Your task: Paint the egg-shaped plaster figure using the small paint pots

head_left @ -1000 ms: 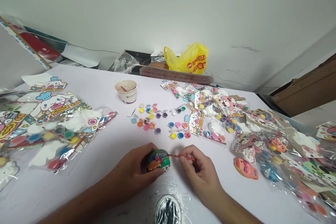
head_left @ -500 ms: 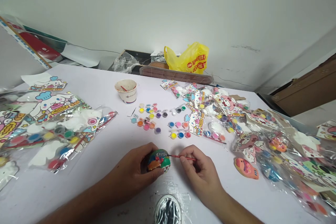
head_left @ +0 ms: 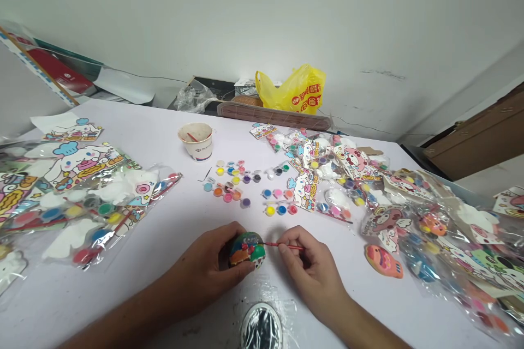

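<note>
My left hand (head_left: 213,262) is closed around a small painted figurine (head_left: 248,251) with blue, green, orange and red patches and pale lettering near its top. In my right hand (head_left: 307,262) a thin red paintbrush (head_left: 286,245) is pinched between thumb and fingers. The brush points left, its dark tip at the figurine's upper right edge; whether it touches the surface I cannot tell. Beyond the hands lie strips of small paint pots (head_left: 282,210) in several colours. To the right rests an orange-pink painted figurine (head_left: 383,260).
A paper cup (head_left: 196,142) with a red stick inside stands at the back left. Clear packets of paints and white figures (head_left: 118,191) cover the left side, with more packets (head_left: 434,223) on the right. A yellow plastic bag (head_left: 292,90) sits behind the table. A round, plastic-covered object (head_left: 262,327) lies at the front.
The brush and my right hand have shifted very slightly left, with the tip a little further over the figurine. My left hand keeps its hold.
</note>
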`<state>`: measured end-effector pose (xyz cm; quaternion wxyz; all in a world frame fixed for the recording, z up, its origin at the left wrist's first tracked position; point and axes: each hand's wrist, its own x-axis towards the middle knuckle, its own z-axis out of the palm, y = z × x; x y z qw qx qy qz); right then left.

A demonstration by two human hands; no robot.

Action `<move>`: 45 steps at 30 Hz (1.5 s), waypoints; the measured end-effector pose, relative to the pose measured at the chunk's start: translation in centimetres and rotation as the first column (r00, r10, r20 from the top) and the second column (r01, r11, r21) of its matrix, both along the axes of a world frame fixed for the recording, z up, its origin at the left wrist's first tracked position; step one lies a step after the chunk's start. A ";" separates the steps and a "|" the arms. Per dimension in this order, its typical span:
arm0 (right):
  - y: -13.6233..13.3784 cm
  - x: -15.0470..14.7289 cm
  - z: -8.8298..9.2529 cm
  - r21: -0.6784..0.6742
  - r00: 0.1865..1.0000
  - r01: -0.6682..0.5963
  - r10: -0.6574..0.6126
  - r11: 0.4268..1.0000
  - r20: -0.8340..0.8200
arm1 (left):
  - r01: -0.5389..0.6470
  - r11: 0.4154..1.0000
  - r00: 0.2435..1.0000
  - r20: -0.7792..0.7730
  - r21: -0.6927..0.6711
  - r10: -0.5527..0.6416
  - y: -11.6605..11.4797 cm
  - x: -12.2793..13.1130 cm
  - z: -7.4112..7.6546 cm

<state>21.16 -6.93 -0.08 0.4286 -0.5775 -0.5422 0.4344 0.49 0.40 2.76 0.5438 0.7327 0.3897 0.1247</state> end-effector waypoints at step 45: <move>-0.2 0.1 -0.8 0.123 0.987 0.079 -0.095 0.989 0.131 | -0.006 1.000 1.000 -0.011 0.021 0.007 0.0 0.0 -0.5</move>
